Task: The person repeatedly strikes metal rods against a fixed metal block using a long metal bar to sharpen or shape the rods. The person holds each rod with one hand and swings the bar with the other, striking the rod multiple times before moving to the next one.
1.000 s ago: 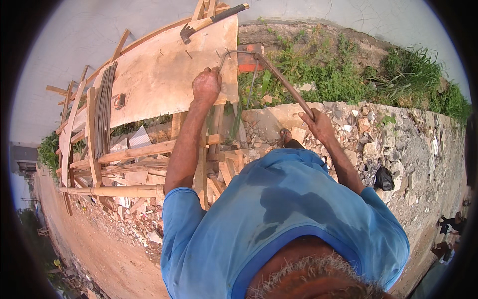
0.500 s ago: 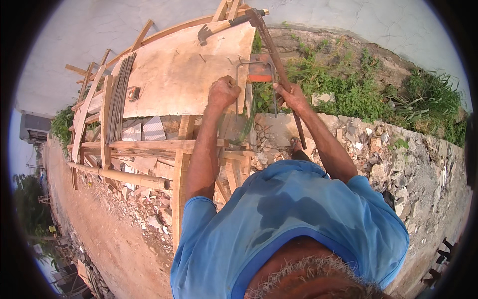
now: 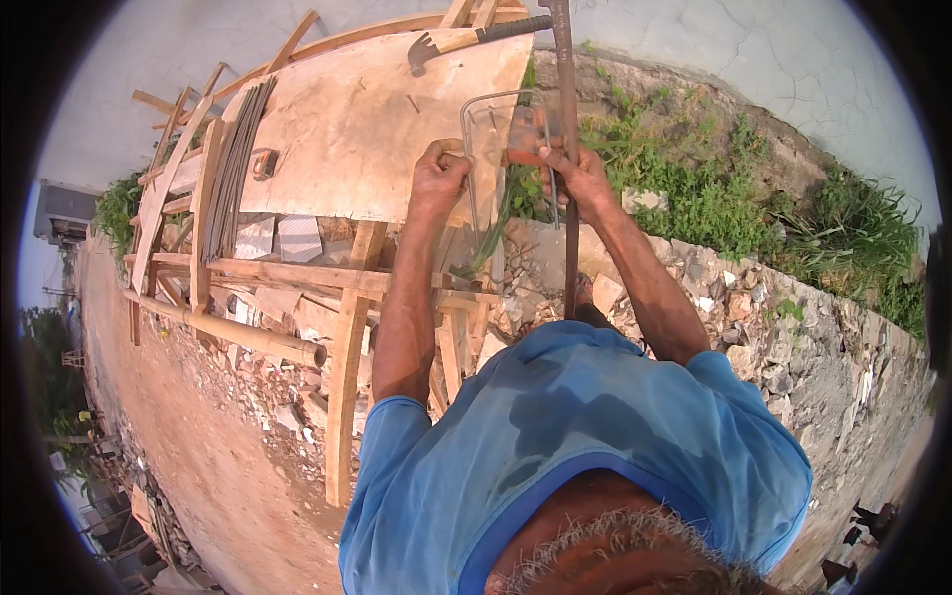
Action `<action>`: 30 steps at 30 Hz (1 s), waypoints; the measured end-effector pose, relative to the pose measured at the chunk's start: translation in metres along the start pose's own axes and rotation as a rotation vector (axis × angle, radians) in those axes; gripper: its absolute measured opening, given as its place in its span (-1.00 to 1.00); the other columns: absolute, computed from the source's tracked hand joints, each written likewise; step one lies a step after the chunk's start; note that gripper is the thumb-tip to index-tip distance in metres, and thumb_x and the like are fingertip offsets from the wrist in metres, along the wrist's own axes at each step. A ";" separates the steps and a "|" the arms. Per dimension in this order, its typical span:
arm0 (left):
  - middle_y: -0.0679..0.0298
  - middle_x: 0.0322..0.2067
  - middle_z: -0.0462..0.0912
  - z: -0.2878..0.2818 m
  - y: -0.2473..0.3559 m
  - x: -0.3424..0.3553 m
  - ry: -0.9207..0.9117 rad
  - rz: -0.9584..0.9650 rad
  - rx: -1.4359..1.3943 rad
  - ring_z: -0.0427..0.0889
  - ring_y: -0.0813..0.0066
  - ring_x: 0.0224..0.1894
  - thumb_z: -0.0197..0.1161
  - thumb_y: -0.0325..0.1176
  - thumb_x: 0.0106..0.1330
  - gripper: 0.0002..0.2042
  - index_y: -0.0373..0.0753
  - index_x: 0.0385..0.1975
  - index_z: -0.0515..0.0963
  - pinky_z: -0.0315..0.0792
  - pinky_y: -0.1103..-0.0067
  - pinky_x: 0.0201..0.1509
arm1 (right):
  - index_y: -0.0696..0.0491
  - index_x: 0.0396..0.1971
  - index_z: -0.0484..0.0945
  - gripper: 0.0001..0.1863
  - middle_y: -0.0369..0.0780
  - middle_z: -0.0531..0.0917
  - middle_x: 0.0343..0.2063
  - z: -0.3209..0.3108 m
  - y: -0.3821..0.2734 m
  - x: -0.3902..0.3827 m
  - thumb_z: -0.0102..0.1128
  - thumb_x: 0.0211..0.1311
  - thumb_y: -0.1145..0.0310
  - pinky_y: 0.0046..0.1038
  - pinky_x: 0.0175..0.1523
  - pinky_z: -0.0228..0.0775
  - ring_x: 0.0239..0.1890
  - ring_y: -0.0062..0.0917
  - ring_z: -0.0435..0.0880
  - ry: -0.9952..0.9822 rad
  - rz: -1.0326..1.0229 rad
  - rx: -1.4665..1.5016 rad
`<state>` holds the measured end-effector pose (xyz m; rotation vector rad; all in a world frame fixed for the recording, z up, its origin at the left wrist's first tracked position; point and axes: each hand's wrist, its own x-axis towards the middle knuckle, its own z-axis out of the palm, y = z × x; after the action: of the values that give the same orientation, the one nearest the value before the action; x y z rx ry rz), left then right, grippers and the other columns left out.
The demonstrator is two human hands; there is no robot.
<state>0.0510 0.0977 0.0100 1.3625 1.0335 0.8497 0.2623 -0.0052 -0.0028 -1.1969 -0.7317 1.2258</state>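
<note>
Left hand (image 3: 437,182): grip pinching bent rod (image 3: 464,124). Right hand (image 3: 585,185): grip wrapped round long bar (image 3: 566,89). Hammer (image 3: 474,38) lies on bench (image 3: 342,129).

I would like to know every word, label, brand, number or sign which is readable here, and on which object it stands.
No readable text anywhere.
Bent metal rod and long bar: no lettering visible.
Orange object behind the rod: too blurred to tell.
Small orange-and-black object on the board: too small to read.
Hammer: nothing legible.
</note>
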 end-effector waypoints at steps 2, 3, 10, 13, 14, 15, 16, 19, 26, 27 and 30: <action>0.37 -0.57 0.54 0.000 0.009 -0.002 -0.016 0.013 -0.100 0.41 0.68 -0.60 0.28 -0.36 0.33 -0.79 -0.34 -0.15 0.59 0.28 0.67 -0.53 | 0.13 -0.03 0.51 -0.64 -0.36 0.55 -0.61 0.000 -0.011 0.003 0.25 0.36 0.18 -0.67 -0.68 0.22 -0.65 -0.72 0.52 -0.017 0.008 -0.005; 0.37 -0.57 0.53 -0.001 0.013 -0.005 -0.033 0.036 -0.126 0.40 0.68 -0.60 0.27 -0.32 0.36 -0.78 -0.34 -0.15 0.59 0.28 0.67 -0.54 | 0.13 -0.03 0.52 -0.65 -0.37 0.54 -0.61 -0.001 -0.015 0.000 0.24 0.37 0.18 -0.66 -0.68 0.22 -0.66 -0.72 0.50 -0.016 0.012 -0.016; 0.34 -0.59 0.53 0.013 0.033 0.005 -0.200 0.036 -0.022 0.50 0.62 -0.58 0.07 0.01 0.49 -0.55 -0.34 -0.14 0.61 0.38 0.65 -0.49 | 0.14 -0.05 0.56 -0.67 -0.41 0.42 -0.67 -0.029 -0.061 -0.023 0.26 0.36 0.22 -0.64 -0.67 0.17 -0.74 -0.77 0.32 -0.138 -0.054 0.017; 0.28 -0.57 0.60 0.026 0.050 0.026 -0.186 -0.076 -0.006 0.58 0.56 -0.54 -0.01 0.19 0.45 -0.40 -0.36 -0.15 0.61 0.45 0.62 -0.45 | 0.17 -0.05 0.54 -0.64 -0.41 0.42 -0.68 -0.048 -0.085 -0.017 0.31 0.32 0.22 -0.62 -0.65 0.16 -0.74 -0.76 0.29 -0.152 -0.131 -0.195; 0.26 -0.53 0.62 0.030 0.057 0.037 -0.212 -0.100 0.007 0.59 0.55 -0.52 -0.03 0.21 0.44 -0.38 -0.34 -0.14 0.62 0.46 0.62 -0.42 | 0.18 -0.04 0.54 -0.62 -0.41 0.41 -0.68 -0.055 -0.092 -0.011 0.31 0.31 0.22 -0.61 -0.65 0.15 -0.74 -0.76 0.29 -0.155 -0.167 -0.309; 0.24 -0.49 0.65 0.033 0.063 0.049 -0.236 -0.129 0.022 0.59 0.54 -0.49 -0.05 0.23 0.43 -0.37 -0.32 -0.13 0.63 0.47 0.61 -0.39 | 0.19 -0.03 0.53 -0.61 -0.40 0.41 -0.69 -0.061 -0.095 -0.005 0.32 0.30 0.22 -0.60 -0.64 0.14 -0.74 -0.76 0.28 -0.158 -0.198 -0.420; 0.22 -0.45 0.67 0.037 0.067 0.060 -0.263 -0.143 0.027 0.59 0.53 -0.46 -0.07 0.25 0.41 -0.35 -0.30 -0.12 0.65 0.48 0.61 -0.35 | 0.19 -0.04 0.57 -0.60 -0.37 0.42 -0.71 -0.065 -0.097 0.003 0.34 0.29 0.19 -0.53 -0.58 0.23 -0.70 -0.72 0.34 -0.105 -0.181 -0.539; 0.20 -0.50 0.69 0.054 0.071 0.098 -0.300 -0.079 0.235 0.62 0.49 -0.53 0.04 0.21 0.41 -0.39 -0.36 -0.17 0.60 0.49 0.58 -0.44 | 0.18 -0.09 0.64 -0.62 -0.33 0.49 -0.68 -0.070 -0.088 0.031 0.37 0.24 0.19 -0.43 -0.48 0.34 -0.62 -0.62 0.45 -0.133 -0.335 -0.735; 0.25 -0.54 0.59 0.054 0.043 0.146 -0.429 0.093 0.779 0.56 0.47 -0.43 0.21 0.09 0.29 -0.49 -0.37 -0.24 0.67 0.44 0.46 -0.32 | 0.06 -0.12 0.69 -0.63 -0.13 0.71 -0.47 -0.085 -0.050 0.077 0.40 0.13 0.16 -0.24 -0.28 0.48 -0.42 -0.30 0.70 -0.277 -0.386 -1.241; 0.25 -0.54 0.58 0.055 0.037 0.148 -0.441 0.152 0.828 0.56 0.47 -0.43 0.23 0.08 0.29 -0.49 -0.36 -0.20 0.67 0.45 0.46 -0.31 | 0.04 -0.11 0.69 -0.63 -0.12 0.71 -0.46 -0.088 -0.045 0.081 0.40 0.13 0.16 -0.23 -0.26 0.49 -0.41 -0.28 0.71 -0.283 -0.402 -1.231; 0.20 -0.50 0.64 0.062 0.026 0.160 -0.375 0.031 0.672 0.62 0.37 -0.42 0.26 0.03 0.27 -0.52 -0.30 -0.08 0.64 0.47 0.44 -0.28 | 0.01 -0.03 0.66 -0.58 -0.07 0.72 -0.37 -0.097 -0.038 0.089 0.39 0.12 0.16 -0.19 -0.15 0.49 -0.29 -0.19 0.70 -0.337 -0.357 -1.239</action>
<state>0.1663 0.2268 0.0172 2.0107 1.0372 0.2360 0.3853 0.0562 -0.0081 -1.7046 -2.0289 0.5993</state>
